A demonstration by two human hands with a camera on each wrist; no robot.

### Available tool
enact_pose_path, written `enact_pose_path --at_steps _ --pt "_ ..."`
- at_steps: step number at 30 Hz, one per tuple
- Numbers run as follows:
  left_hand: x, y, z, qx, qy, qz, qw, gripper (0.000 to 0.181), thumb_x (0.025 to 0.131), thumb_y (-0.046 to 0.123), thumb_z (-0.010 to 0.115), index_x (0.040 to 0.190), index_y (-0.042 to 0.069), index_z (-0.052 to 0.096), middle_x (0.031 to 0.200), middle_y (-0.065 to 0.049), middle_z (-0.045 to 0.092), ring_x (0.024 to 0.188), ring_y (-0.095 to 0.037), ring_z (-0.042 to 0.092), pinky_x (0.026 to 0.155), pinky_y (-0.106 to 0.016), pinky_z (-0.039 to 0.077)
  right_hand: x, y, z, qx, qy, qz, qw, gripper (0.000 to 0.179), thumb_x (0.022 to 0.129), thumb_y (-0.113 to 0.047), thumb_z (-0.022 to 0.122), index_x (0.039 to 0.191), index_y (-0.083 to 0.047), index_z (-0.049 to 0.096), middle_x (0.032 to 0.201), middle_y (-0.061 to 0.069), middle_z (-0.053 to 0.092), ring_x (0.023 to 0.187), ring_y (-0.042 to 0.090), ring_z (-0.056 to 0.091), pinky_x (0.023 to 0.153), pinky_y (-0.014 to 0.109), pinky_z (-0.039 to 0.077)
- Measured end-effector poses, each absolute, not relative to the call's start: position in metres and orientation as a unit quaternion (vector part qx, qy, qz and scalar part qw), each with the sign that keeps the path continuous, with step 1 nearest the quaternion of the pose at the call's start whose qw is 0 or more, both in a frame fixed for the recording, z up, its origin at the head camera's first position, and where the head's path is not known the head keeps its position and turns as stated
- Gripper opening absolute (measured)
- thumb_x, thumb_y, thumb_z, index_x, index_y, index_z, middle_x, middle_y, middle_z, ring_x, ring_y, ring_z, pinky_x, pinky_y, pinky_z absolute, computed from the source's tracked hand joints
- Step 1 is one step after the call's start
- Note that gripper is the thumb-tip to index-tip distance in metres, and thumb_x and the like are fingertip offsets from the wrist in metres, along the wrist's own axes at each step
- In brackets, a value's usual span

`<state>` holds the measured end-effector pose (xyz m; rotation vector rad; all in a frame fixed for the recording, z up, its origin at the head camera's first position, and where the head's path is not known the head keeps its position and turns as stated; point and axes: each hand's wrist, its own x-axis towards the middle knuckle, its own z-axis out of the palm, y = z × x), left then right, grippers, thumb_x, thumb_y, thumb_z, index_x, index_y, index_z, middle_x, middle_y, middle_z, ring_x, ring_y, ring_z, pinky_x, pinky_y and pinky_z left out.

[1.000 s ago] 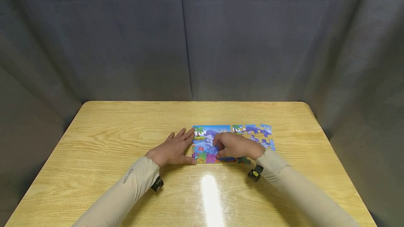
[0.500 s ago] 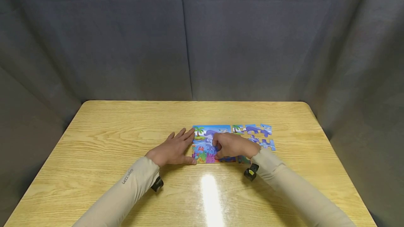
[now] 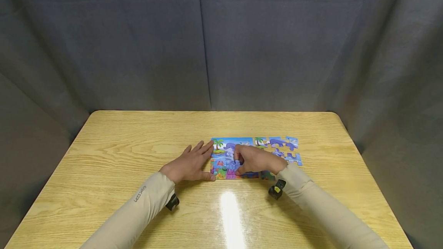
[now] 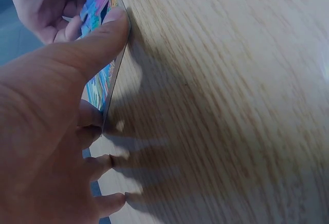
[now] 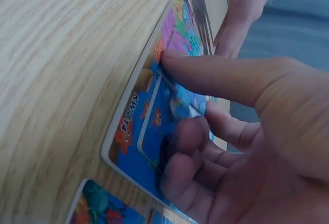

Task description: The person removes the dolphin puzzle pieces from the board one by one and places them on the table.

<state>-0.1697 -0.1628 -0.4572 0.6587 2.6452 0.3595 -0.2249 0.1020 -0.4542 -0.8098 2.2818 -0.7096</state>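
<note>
A colourful jigsaw board (image 3: 235, 140) with a dolphin, a palm tree and sea plants lies on the table. My left hand (image 3: 188, 164) rests flat along its left edge with fingers spread; in the left wrist view the thumb (image 4: 105, 36) presses the board's near corner. Over the middle of the board is my right hand (image 3: 257, 158), thumb and index finger bent together. Between them it pinches a bluish puzzle piece (image 5: 188, 106), close to the board's surface and partly covered by the fingers. In the right wrist view, the blue recess of the board (image 5: 150, 136) shows beneath the curled fingers.
Several loose puzzle pieces (image 3: 277, 141) lie right of the board, some behind the right wrist. Another loose piece (image 5: 105, 203) sits just off the board's near right corner. The wooden table (image 3: 138, 133) meets a grey curtain (image 3: 138, 49) at the back.
The right hand shifts only slightly over the same spot, its wrist moving a little left and then barely back. The left hand and the board stay put.
</note>
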Motion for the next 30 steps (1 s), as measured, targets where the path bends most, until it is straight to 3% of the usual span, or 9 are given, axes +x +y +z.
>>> enact_pose_path --at_steps 6,10,13,20,30 --pt "-0.170 -0.163 -0.457 0.235 0.944 0.128 0.195 0.101 0.100 0.060 0.067 0.171 0.003 0.020 0.182 -0.011 0.007 0.168 -0.044 0.009 0.131 -0.071 0.016 -0.226 0.108 -0.452 -0.315 0.839 -0.311 0.317 0.017 0.100 -0.011 0.075 0.107 -0.004 0.060 0.086 0.001 0.053 0.070 0.015 0.044 0.069 0.031 0.039" --pt "-0.170 -0.163 -0.458 0.237 0.944 0.128 0.193 0.101 0.100 0.059 0.067 0.170 0.003 0.021 0.182 -0.011 0.008 0.168 -0.044 0.010 0.131 -0.071 0.017 -0.229 0.113 -0.450 -0.331 0.814 -0.350 0.326 0.007 0.105 -0.008 0.067 0.104 -0.004 0.062 0.090 0.005 0.061 0.067 0.016 0.048 0.069 0.031 0.044" --pt "-0.171 -0.163 -0.458 0.238 0.944 0.125 0.192 0.101 0.100 0.059 0.067 0.170 0.003 0.021 0.182 -0.011 0.008 0.168 -0.044 0.010 0.131 -0.071 0.017 -0.232 0.118 -0.446 -0.330 0.804 -0.369 0.330 0.005 0.107 -0.009 0.065 0.105 -0.005 0.062 0.096 0.008 0.065 0.066 0.016 0.051 0.067 0.031 0.047" --pt "-0.170 -0.162 -0.457 0.242 0.942 0.121 0.198 0.100 0.101 0.059 0.066 0.171 0.004 0.019 0.182 -0.011 0.006 0.168 -0.043 0.009 0.131 -0.071 0.015 -0.237 0.146 -0.438 -0.311 0.806 -0.382 0.327 0.006 0.109 -0.009 0.060 0.105 -0.003 0.060 0.096 0.011 0.062 0.059 0.016 0.041 0.061 0.033 0.042" --pt "-0.169 -0.162 -0.456 0.236 0.942 0.128 0.200 0.102 0.101 0.059 0.066 0.171 0.003 0.018 0.182 -0.012 0.007 0.168 -0.044 0.008 0.131 -0.073 0.014 -0.239 0.198 -0.430 -0.284 0.840 -0.364 0.285 0.008 0.106 -0.009 0.065 0.102 -0.003 0.062 0.094 0.011 0.066 0.065 0.020 0.052 0.060 0.031 0.046"
